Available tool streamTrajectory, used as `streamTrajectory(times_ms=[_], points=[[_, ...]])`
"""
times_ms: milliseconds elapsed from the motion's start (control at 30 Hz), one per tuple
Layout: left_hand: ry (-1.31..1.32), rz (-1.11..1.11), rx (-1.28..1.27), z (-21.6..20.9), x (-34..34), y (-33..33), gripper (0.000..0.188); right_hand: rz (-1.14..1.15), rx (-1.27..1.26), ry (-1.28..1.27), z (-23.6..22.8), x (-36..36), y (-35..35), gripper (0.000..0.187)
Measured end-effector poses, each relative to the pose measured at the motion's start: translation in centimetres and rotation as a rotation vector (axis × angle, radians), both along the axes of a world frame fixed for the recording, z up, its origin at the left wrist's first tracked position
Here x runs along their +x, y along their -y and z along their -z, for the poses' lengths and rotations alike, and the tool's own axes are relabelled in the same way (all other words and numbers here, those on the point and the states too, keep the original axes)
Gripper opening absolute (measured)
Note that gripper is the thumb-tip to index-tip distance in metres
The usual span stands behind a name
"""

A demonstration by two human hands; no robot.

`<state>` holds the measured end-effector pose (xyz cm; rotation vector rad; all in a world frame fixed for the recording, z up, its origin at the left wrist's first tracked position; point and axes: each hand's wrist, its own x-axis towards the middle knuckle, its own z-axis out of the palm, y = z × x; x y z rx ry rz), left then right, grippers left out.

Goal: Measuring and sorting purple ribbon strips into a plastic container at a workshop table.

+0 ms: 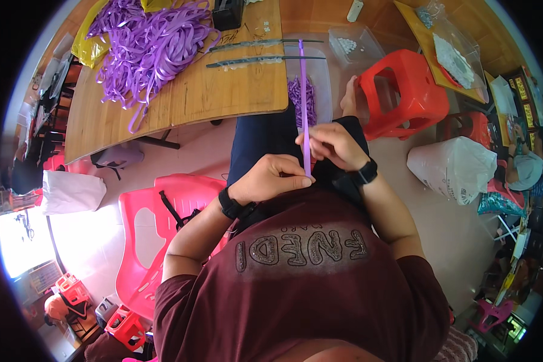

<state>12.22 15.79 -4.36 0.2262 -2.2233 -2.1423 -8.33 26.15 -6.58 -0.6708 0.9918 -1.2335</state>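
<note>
A narrow purple ribbon (304, 90) is stretched from two thin dark rods (271, 59) down to my lap. My left hand (273, 176) pinches its lower end between thumb and fingers. Just above and to the right, my right hand (339, 147) is curled at the same ribbon, its slightly blurred fingertips touching it. The thumb of that hand is mostly hidden. Both rods lie across the table's right edge, with clear tape or film around them, and jut over a clear plastic bin (323, 84). Short purple ribbon pieces (300, 99) fill part of this bin.
Heaped purple ribbon (151, 48) covers the left of the wooden table (241, 90), beside a yellow bag (90, 45). A red stool (404, 93) and a white sack (452, 169) stand right. A pink chair (145, 241) is at my left. Other people sit farther off.
</note>
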Motion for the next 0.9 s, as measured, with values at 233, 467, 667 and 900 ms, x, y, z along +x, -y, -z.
streamTrajectory(times_ms=[233,467,667,900], points=[[0.059,0.006,0.022,1.3,0.1,0.0,0.019,0.216,-0.104,0.379,1.2,-2.5,5.1,0.027],[0.206,0.001,0.230,2.3,-0.6,-0.5,0.021,0.346,-0.118,0.202,0.6,-3.6,8.2,0.022],[0.185,0.003,0.174,2.9,-0.8,-0.5,0.020,0.508,-0.086,-0.492,0.3,-3.4,8.3,0.028],[0.180,-0.010,0.175,3.1,-0.8,-0.3,0.020,0.359,-0.044,-0.314,0.1,-2.2,4.7,0.026]])
